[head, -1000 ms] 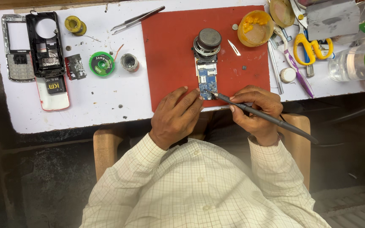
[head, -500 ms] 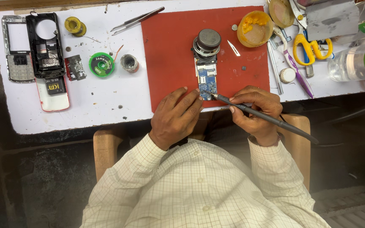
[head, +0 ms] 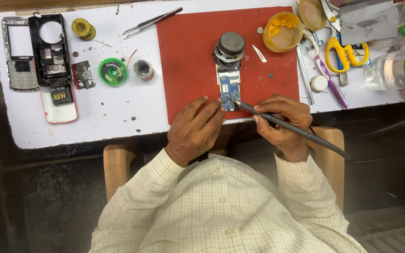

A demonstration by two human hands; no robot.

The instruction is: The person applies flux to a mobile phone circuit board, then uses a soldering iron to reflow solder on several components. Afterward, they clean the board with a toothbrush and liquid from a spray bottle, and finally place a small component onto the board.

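Note:
A small blue phone circuit board (head: 229, 85) lies on a red mat (head: 188, 56), its far end under a round grey weight (head: 230, 46). My left hand (head: 195, 129) rests on the mat's near edge, fingertips touching the board's lower left side. My right hand (head: 284, 122) grips a dark soldering iron (head: 287, 126) like a pen, and its tip touches the board's near end.
On the white table, left of the mat, lie phone shells (head: 38, 51), a green solder-wick reel (head: 113, 71), a small tin (head: 143, 69), a yellow spool (head: 82, 28) and tweezers (head: 152, 21). At the right are flux tubs (head: 283, 32), yellow-handled scissors (head: 341, 49), a toothbrush (head: 324, 72) and a clear bottle (head: 394, 68).
The soldering iron's tip has shifted slightly along the board's near end. Both hands otherwise stay in place.

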